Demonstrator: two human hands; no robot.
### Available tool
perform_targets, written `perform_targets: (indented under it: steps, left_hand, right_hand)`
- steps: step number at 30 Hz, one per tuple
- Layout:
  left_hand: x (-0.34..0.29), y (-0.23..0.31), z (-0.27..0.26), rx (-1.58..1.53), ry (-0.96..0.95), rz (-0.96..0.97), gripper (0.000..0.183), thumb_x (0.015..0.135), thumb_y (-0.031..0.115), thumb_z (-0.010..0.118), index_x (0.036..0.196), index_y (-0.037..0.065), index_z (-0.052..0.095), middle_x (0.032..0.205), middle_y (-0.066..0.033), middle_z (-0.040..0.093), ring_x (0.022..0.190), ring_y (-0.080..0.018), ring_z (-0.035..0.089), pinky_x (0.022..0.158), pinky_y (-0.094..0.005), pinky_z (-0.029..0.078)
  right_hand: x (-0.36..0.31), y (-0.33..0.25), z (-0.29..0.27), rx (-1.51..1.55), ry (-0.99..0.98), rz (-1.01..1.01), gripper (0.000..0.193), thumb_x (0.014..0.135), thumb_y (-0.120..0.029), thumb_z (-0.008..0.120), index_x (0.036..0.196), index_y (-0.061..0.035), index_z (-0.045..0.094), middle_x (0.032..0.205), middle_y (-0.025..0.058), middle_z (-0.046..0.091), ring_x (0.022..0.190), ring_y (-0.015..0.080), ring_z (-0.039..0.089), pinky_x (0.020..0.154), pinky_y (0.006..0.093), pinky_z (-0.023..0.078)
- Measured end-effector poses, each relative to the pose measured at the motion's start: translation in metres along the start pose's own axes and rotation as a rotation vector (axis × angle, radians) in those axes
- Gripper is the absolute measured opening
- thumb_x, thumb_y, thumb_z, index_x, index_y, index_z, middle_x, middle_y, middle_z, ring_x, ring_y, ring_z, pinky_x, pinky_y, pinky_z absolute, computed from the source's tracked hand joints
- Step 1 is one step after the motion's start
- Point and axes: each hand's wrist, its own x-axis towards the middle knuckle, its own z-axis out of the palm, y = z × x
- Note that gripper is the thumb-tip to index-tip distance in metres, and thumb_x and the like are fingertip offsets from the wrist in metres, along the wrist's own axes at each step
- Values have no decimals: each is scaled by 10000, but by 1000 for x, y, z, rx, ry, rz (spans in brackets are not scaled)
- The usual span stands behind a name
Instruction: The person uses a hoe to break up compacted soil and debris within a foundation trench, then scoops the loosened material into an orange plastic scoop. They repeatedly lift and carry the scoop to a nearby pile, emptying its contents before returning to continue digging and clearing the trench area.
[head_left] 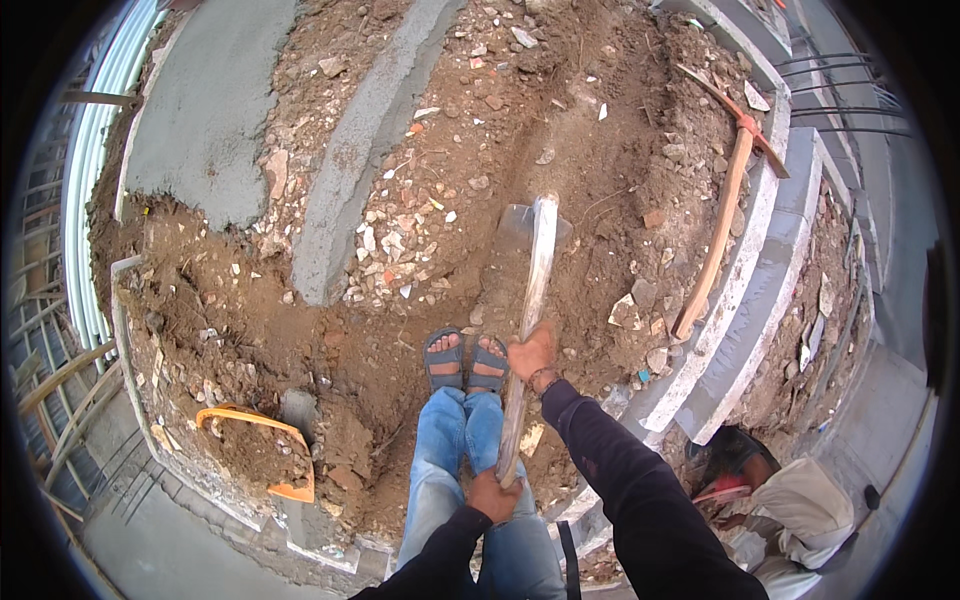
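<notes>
Both my hands are wrapped round the pale wooden handle of a hoe (537, 262). My right hand (532, 355) grips it around the middle, near my sandalled feet. Lower down, my left hand (495, 497) closes on the handle's end in front of my thighs. The hoe's metal blade (517, 222) rests at the far end against the brown soil, where a shallow trench runs away from me. Part of the blade is hidden behind the handle.
A pickaxe (722, 215) leans along a concrete kerb on the right. Rubble (392, 240) lies beside a grey cement strip (350, 150). An orange curved rim (300, 440) with soil inside lies lower left. Another person (805, 505) is low at right, behind the kerb. White pipes (88, 200) run along the left.
</notes>
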Motion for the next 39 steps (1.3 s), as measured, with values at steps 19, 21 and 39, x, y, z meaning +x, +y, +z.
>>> perform_targets:
  steps: [19,21,39]
  left_hand:
    - [130,111,-27,269,26,230,408,764,252,670,1040,-38,590,909,-280,644,907,-414,633,798,-448,497]
    - [106,84,-21,230,11,190,418,769,241,665,1064,-42,577,919,-282,644,915,-416,632,806,-450,499]
    - [24,-72,-72,272,-11,256,341,766,237,708,948,-36,619,807,-228,651,784,-354,652,715,-406,501]
  right_hand:
    - [154,-40,-53,-117,243,-92,586,757,-262,685,1141,122,465,1047,322,609,991,389,634,862,418,496]
    - [127,-18,-34,-130,253,-57,586,754,-260,688,1144,117,467,1087,324,599,1050,398,609,902,426,476]
    - [-14,47,65,-46,197,32,569,741,-244,671,1123,104,433,970,288,634,949,419,632,818,440,509]
